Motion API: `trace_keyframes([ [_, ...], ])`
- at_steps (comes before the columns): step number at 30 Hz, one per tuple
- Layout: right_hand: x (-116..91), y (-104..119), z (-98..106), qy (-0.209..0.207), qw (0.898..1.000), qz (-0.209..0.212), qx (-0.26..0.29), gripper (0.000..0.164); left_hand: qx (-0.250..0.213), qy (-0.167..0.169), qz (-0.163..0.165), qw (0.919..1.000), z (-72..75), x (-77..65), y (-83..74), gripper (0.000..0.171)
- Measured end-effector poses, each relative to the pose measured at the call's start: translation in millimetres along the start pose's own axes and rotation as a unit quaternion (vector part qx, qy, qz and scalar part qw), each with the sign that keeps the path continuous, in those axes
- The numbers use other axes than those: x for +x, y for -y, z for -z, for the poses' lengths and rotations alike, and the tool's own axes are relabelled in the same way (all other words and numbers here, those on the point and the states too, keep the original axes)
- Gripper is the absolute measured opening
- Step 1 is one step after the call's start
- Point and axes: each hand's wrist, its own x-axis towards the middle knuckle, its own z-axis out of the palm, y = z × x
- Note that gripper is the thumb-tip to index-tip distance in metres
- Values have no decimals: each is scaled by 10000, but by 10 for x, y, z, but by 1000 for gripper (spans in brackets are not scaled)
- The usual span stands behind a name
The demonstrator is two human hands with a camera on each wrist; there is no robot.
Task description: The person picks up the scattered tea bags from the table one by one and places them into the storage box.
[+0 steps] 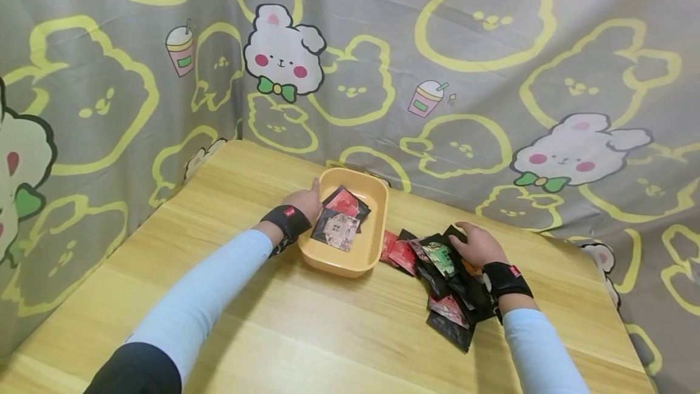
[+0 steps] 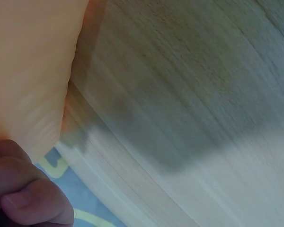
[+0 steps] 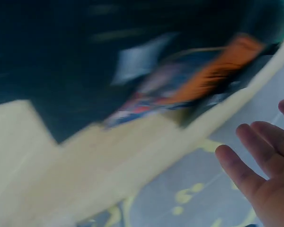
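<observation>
A shallow yellow-orange plastic tray [image 1: 326, 263] stands on the wooden table, with a few small flat packets [image 1: 340, 230] inside, black with red or pale labels. My left hand [image 1: 305, 202] holds the tray at its left side. Its curled fingers [image 2: 35, 201] lie against the tray's outer wall [image 2: 33, 71] in the left wrist view. Right of the tray spreads a loose pile of packets [image 1: 437, 260], mostly black with red, green and orange labels. Over the pile's right end is my right hand [image 1: 481, 245], its fingers [image 3: 241, 175] spread and apart from the blurred packets in the right wrist view.
A grey curtain [image 1: 355, 11] with yellow outlines and white rabbits hangs behind and beside the table [image 1: 284, 333]. The tray stands near the table's back edge, and bare wood lies in front of it and to its left.
</observation>
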Motion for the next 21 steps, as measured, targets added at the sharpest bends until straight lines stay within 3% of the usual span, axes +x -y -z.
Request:
trace_keyframes([
  [10,-87,-129,-94,399,9986,-237,261,49,69,-146,-167,9997,20,-52,-10,64],
  [17,-80,-126,-52,678,9968,-306,308,77,43,-96,-136,9999,-21,-3,8,63],
  [21,-61,-160,-44,790,9965,-222,162,72,77,-89,-151,9998,-17,-6,-8,64],
])
